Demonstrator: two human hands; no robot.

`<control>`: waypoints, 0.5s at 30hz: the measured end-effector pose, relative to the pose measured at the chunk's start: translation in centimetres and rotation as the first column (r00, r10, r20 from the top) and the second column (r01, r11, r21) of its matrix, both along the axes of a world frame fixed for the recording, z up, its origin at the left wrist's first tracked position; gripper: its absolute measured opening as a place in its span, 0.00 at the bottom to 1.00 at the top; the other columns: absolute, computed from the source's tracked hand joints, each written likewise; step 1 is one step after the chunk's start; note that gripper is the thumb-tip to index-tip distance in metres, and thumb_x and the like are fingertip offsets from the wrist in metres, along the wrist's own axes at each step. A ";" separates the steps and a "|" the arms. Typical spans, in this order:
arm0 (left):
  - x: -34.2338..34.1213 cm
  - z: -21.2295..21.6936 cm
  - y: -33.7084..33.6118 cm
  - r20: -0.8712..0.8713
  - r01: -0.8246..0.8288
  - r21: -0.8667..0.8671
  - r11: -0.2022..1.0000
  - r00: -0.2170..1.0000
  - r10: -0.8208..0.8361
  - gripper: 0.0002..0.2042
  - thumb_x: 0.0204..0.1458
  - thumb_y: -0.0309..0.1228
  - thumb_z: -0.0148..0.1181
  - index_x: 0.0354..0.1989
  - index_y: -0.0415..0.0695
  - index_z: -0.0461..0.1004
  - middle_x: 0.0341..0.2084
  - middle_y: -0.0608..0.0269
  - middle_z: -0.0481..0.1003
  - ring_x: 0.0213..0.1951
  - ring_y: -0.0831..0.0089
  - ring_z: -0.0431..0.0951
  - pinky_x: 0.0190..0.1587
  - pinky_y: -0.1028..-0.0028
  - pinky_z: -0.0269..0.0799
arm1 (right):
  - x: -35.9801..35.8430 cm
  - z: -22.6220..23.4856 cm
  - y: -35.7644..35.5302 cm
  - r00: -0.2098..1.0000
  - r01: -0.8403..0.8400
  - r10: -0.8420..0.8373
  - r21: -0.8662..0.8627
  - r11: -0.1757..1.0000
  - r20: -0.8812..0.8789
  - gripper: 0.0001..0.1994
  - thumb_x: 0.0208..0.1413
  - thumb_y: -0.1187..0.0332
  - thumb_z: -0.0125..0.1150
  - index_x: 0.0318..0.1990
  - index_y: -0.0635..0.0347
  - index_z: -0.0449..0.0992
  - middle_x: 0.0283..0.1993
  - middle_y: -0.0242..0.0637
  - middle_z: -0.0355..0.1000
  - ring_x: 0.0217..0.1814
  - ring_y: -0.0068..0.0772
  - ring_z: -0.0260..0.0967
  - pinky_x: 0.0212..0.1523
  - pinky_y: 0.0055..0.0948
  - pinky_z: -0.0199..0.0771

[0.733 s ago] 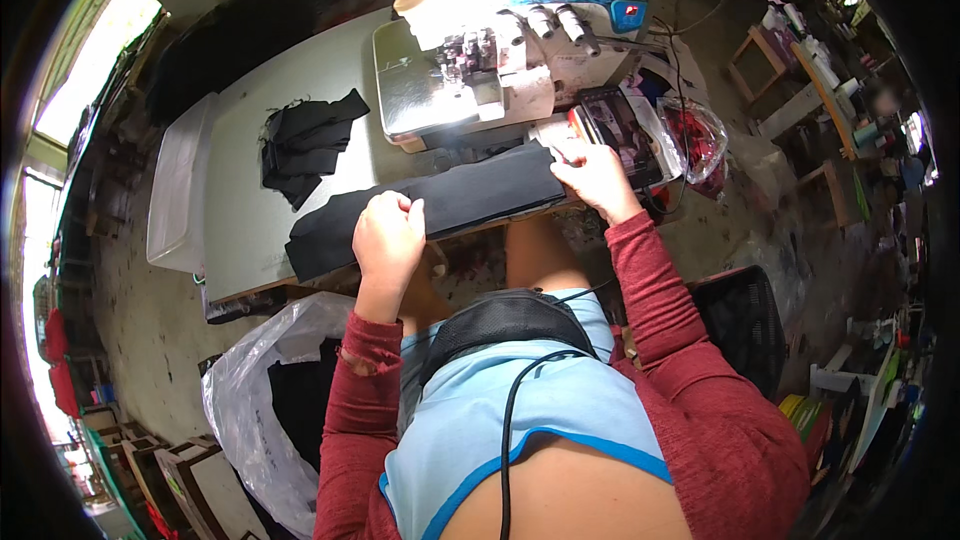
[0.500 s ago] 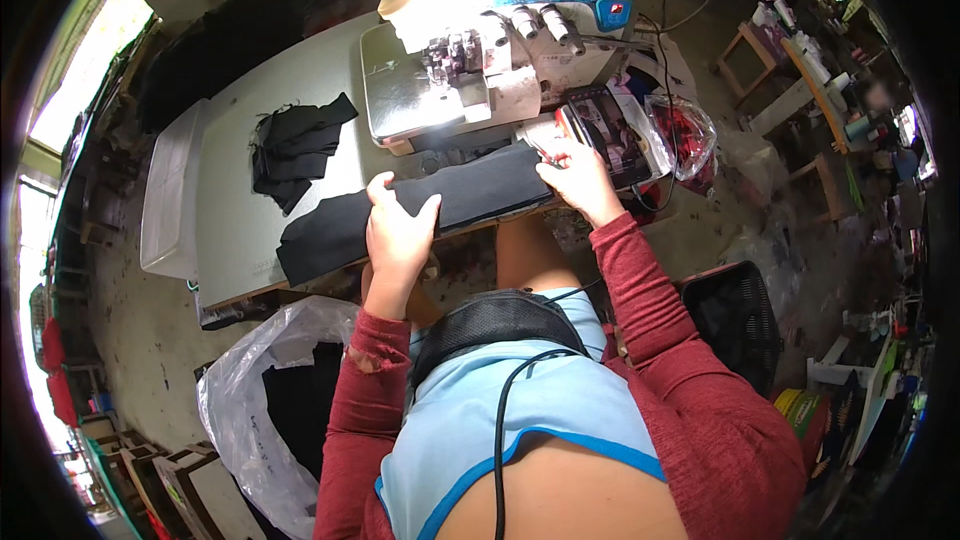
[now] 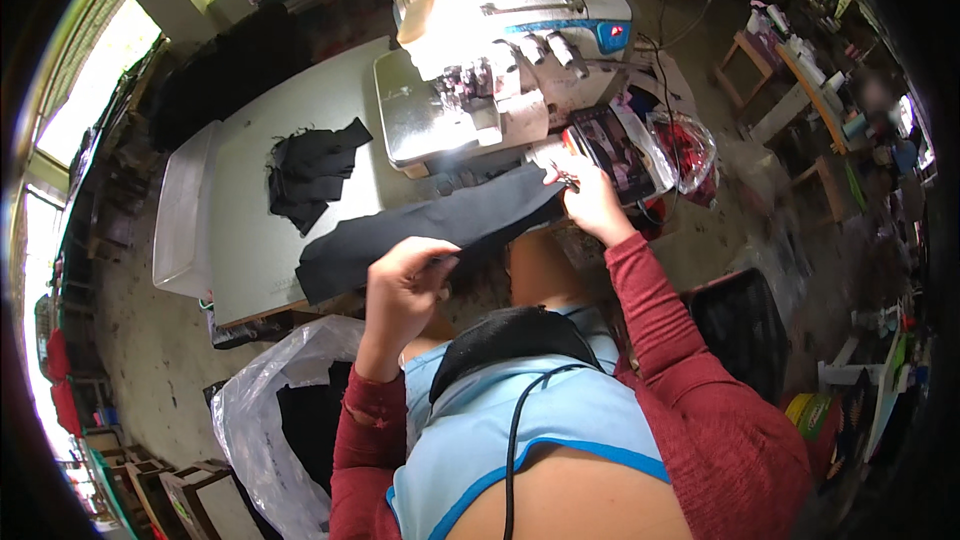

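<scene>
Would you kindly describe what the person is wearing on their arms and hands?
Both arms are covered by long dark red sleeves that reach the wrists. The left hand and right hand are bare, with no gloves. The left sleeve has small frayed holes near the elbow.

The worktop (image 3: 250,240) is a pale, rectangular surface. A white sewing machine (image 3: 500,60) stands at its right end. A heap of black fabric scraps (image 3: 310,175) lies near the middle, apart from the machine. A long black fabric strip (image 3: 430,225) lies partly over the near edge. A pale tray (image 3: 180,210) adjoins the left end.
</scene>
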State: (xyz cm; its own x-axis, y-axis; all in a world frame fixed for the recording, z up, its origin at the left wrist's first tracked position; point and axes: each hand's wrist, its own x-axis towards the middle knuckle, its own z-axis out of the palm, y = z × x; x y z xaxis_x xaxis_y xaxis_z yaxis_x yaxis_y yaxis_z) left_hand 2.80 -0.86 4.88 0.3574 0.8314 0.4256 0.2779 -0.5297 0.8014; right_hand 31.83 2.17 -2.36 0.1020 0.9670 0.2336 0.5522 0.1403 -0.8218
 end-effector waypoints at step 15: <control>1.7 -2.7 11.7 -0.410 0.091 0.522 0.848 0.899 0.156 0.18 0.50 0.35 0.58 0.50 0.47 0.73 0.53 0.59 0.71 0.56 0.56 0.67 0.59 0.57 0.58 | -7.4 4.5 6.1 0.675 -0.224 0.059 -0.127 0.966 -0.736 0.05 0.50 0.75 0.58 0.33 0.62 0.68 0.24 0.33 0.69 0.16 0.20 0.62 0.16 0.18 0.62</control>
State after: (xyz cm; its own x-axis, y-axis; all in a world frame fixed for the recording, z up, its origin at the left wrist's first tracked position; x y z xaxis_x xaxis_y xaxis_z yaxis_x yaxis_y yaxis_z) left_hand 4.54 10.81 2.22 0.5796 0.5447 0.6061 0.5450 -0.8121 0.2087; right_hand 24.39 8.23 2.10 0.0166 0.9989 -0.0428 -0.2369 -0.0377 -0.9708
